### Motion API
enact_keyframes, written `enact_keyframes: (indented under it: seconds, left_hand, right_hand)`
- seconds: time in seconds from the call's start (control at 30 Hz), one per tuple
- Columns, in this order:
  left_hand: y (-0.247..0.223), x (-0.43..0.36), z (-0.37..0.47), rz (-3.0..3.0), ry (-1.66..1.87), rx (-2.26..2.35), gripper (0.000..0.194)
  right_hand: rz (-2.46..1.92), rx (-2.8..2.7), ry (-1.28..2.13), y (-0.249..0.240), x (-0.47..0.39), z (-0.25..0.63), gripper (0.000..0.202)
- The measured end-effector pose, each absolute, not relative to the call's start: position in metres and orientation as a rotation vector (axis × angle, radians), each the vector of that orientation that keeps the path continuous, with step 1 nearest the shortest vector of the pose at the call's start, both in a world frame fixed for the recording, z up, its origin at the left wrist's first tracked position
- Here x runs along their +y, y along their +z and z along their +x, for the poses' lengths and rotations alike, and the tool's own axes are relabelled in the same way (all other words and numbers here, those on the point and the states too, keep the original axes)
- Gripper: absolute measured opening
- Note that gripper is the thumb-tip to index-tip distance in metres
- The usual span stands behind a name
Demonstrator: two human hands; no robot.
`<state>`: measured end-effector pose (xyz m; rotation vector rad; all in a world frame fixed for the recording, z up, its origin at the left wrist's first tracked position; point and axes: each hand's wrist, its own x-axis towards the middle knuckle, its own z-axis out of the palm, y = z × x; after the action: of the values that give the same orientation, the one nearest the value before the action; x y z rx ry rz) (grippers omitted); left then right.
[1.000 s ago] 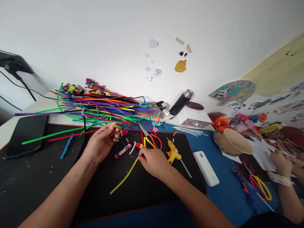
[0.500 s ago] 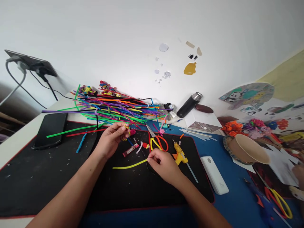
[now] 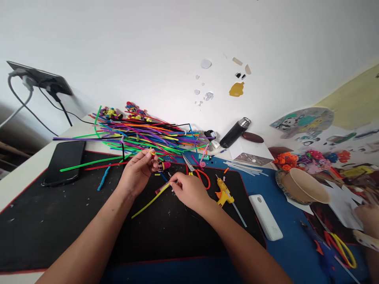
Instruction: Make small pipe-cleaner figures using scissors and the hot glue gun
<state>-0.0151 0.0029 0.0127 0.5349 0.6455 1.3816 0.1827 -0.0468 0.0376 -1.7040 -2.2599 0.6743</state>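
Note:
My left hand [image 3: 138,170] is closed, pinching a small figure of twisted pipe cleaner [image 3: 152,152] with yellow and red showing at the thumb and fingertip. A pink-and-yellow pipe cleaner piece [image 3: 165,166] pokes out beside its lower fingers; whether the hand grips that too I cannot tell. My right hand [image 3: 191,189] pinches one end of a yellow pipe cleaner [image 3: 151,202], which slopes down to the left above the black mat [image 3: 160,240]. Orange-and-yellow scissors [image 3: 204,179] lie behind the right hand, their handles partly hidden. A yellow glue gun [image 3: 224,193] rests just to its right.
Many coloured pipe cleaners [image 3: 148,136] are heaped along the wall. A black phone [image 3: 64,161] lies left, a white power bank [image 3: 265,217] right. Behind stands a leaning black bottle [image 3: 235,133]. Far right are a bowl [image 3: 308,185], more scissors [image 3: 340,248] and another person's hand [image 3: 368,219].
My right hand has moved left and slightly up with the yellow pipe cleaner, closer to the left hand. My left hand has shifted slightly left and up.

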Motion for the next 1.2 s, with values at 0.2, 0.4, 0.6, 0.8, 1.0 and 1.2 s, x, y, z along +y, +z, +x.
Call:
enact_keyframes:
  seconds: [0.2,0.4,0.6,0.8,1.0,1.2]
  left_hand:
    - [0.014,0.005,-0.017,0.487,1.398,0.602,0.027]
    - [0.018,0.001,-0.014,0.456,1.359,0.564,0.026]
    - [0.017,0.001,-0.013,0.455,1.352,0.527,0.022]
    - [0.014,0.001,-0.012,0.463,1.33,0.54,0.023]
    - [0.015,-0.002,-0.008,0.489,1.315,0.556,0.024]
    - [0.014,-0.002,-0.007,0.476,1.312,0.525,0.024]
  right_hand:
    - [-1.674,-2.404,0.49,0.024,-0.025,0.149,0.012]
    - [-1.735,-2.537,0.5,0.023,-0.017,0.142,0.016]
    - [-1.762,-2.525,0.411,0.024,-0.011,0.138,0.025]
    - [-1.758,-2.556,0.354,0.02,-0.007,0.129,0.026]
    - [-1.723,-2.558,0.37,0.018,-0.007,0.127,0.026]
    - [-1.689,-2.324,0.439,0.014,-0.022,0.135,0.02]
